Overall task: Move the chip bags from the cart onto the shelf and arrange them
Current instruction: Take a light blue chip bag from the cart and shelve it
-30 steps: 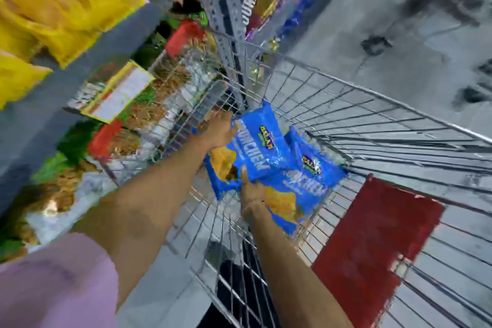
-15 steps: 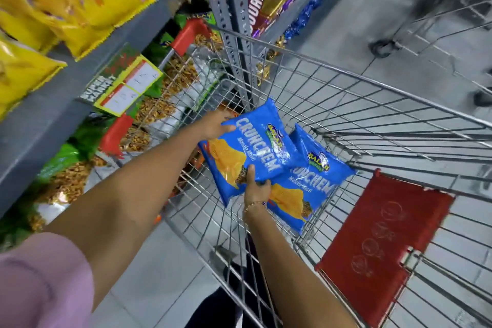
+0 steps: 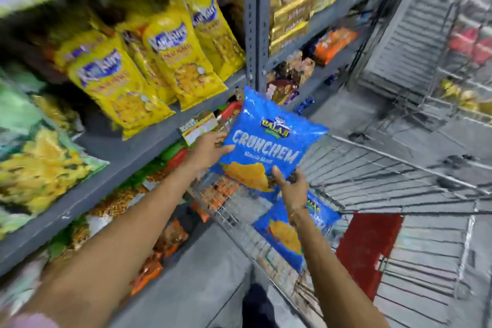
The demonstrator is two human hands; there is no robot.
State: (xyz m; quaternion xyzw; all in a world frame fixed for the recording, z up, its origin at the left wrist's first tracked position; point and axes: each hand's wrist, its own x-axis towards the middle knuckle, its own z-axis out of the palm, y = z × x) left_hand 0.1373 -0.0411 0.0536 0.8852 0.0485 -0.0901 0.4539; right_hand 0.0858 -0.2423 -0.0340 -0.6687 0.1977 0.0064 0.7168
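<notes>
1. Both hands clamp a blue bag (image 3: 269,141) reading "BALAJI CRUNCHEM" at frame centre: left hand (image 3: 210,152) on its left edge, right hand (image 3: 291,189) underneath.
2. A second blue bag (image 3: 286,234) lies in the cart (image 3: 399,168) below.
3. Yellow bags (image 3: 149,69) on the shelf (image 3: 127,152), upper left; their print is blurred.

Blue chip bag (image 3: 269,138) with white lettering; yellow bags (image 3: 149,72); grey shelf (image 3: 127,157); red cart flap (image 3: 367,250).

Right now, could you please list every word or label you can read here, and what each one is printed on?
"BALAJI": logo at the top of the blue chip bag held up in both hands.
"CRUNCHEM": large white letters across that same bag.
Small line beneath "CRUNCHEM": too blurred to read.
Yellow bags on the shelf: blue brand lettering, too blurred.
Price tag on the shelf edge: unreadable.
Second blue bag in the cart: print blurred and hidden.
</notes>
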